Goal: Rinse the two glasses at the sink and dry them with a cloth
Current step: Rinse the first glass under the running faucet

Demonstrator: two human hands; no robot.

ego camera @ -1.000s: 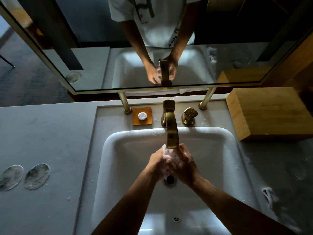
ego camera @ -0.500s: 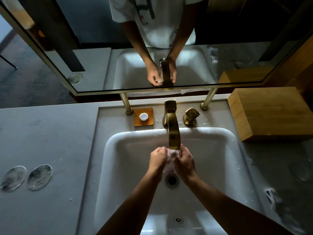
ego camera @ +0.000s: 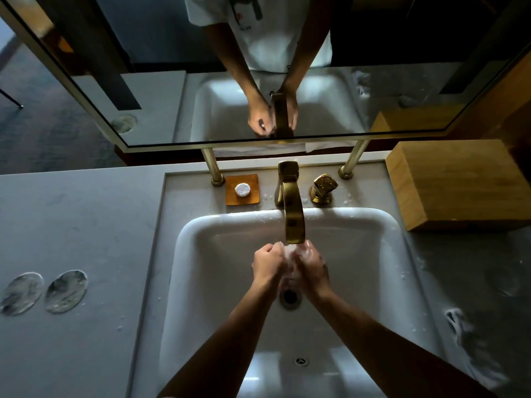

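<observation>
Hands now nearer the brass spout (ego camera: 293, 222): left hand (ego camera: 267, 264) fisted, right hand (ego camera: 311, 267) cupped, grip contents unclear.

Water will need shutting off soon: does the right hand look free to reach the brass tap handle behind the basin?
Probably yes: the right hand is under the spout, and nothing stands between it and the tap handle.

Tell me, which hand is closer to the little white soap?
Left. The left hand is below and just right of the soap; the right hand is farther right, past the faucet spout.
</observation>
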